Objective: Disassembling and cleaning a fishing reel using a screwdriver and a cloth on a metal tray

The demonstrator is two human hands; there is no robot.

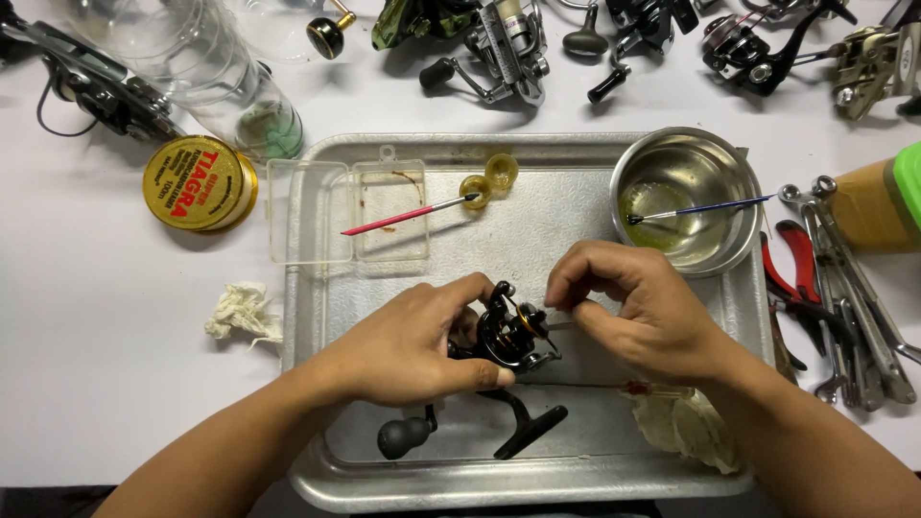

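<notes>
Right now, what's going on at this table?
A person is working on a black fishing reel over a metal tray. The left hand grips the reel's body; the right hand pinches a small part at its top. A steel bowl with a brush sits nearby, and more reels lie beyond.

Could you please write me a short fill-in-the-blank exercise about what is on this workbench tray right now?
1. The left hand grips a black fishing ____ over the metal tray.
2. The blue-handled brush rests in the steel ____.
3. The pink-handled brush lies across a clear plastic ____.
4. The red-handled pliers lie to the ____ of the tray.

Missing words: reel; bowl; box; right
</notes>
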